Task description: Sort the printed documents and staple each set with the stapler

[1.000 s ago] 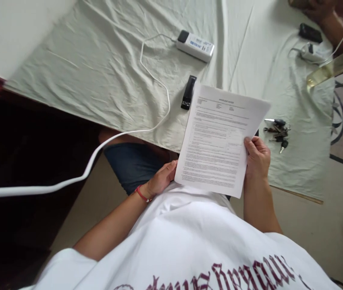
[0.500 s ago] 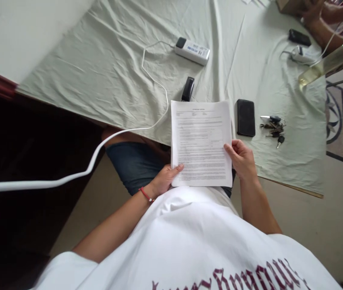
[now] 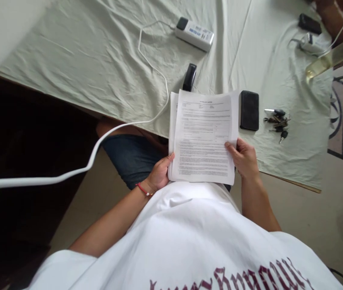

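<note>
A stack of printed papers (image 3: 204, 137) lies in front of my body, over the table's near edge. My left hand (image 3: 160, 172), with a red bracelet at the wrist, pinches the stack's left edge, thumb on top. At the right edge my right hand (image 3: 245, 157) grips the papers between thumb and curled fingers. The top sheets sit shifted right and slightly turned, so a strip of the lower sheets shows along the left. Just beyond the papers' top edge is a small black stapler-like object (image 3: 190, 77). To their right lies a black phone-like object (image 3: 249, 110).
A bunch of keys (image 3: 278, 121) lies right of the phone-like object. A white power strip (image 3: 194, 34) sits farther back, its white cord (image 3: 123, 131) running left across the cloth (image 3: 98, 64). A clear bottle-like object (image 3: 325, 62) and another white strip (image 3: 314, 43) are at the right.
The top sheets have slid right and turned slightly against those beneath. My left thumb has moved from the page face to the left edge. The view has shifted a little.
</note>
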Available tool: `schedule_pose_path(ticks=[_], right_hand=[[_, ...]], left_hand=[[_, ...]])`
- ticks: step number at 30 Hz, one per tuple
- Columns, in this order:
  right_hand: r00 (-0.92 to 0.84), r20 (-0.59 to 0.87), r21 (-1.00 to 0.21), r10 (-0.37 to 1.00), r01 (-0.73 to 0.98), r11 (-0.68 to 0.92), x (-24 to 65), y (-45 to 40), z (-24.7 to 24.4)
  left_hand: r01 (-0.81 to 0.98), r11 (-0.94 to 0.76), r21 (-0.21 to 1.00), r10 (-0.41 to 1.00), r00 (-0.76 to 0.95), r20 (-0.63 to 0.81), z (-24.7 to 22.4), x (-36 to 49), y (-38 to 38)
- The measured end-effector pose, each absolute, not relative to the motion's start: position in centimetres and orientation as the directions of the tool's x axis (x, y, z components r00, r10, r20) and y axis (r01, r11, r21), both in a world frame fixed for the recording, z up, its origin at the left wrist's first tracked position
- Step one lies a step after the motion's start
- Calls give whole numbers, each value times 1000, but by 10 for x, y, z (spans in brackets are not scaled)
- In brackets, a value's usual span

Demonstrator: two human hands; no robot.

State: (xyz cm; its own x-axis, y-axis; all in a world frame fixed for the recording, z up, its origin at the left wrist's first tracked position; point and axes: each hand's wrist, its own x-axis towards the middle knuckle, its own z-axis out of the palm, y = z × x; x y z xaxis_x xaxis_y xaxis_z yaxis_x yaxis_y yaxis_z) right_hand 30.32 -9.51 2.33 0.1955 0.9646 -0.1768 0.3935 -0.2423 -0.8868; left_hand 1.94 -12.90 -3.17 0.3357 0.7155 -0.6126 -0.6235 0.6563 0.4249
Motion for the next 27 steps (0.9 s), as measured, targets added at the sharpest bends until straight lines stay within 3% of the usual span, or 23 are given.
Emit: schedule_pose_path(ticks=[9, 13, 20, 27], right_hand=[[251, -82, -756, 964, 615, -225, 317, -96, 31], [321, -67, -790, 945, 561, -247, 335, -99, 35], [398, -105, -909, 911, 332, -250, 358, -103, 44], [264, -166, -834, 950, 477, -278, 351, -103, 35]], left_hand=[[-583, 675, 452, 698, 307, -647, -25, 19, -130], [-510, 674, 534, 719, 288, -632, -21, 19, -132], [-498, 649, 575, 740, 239, -628, -14, 20, -133], [-489, 651, 581, 735, 212, -645, -16, 20, -134]])
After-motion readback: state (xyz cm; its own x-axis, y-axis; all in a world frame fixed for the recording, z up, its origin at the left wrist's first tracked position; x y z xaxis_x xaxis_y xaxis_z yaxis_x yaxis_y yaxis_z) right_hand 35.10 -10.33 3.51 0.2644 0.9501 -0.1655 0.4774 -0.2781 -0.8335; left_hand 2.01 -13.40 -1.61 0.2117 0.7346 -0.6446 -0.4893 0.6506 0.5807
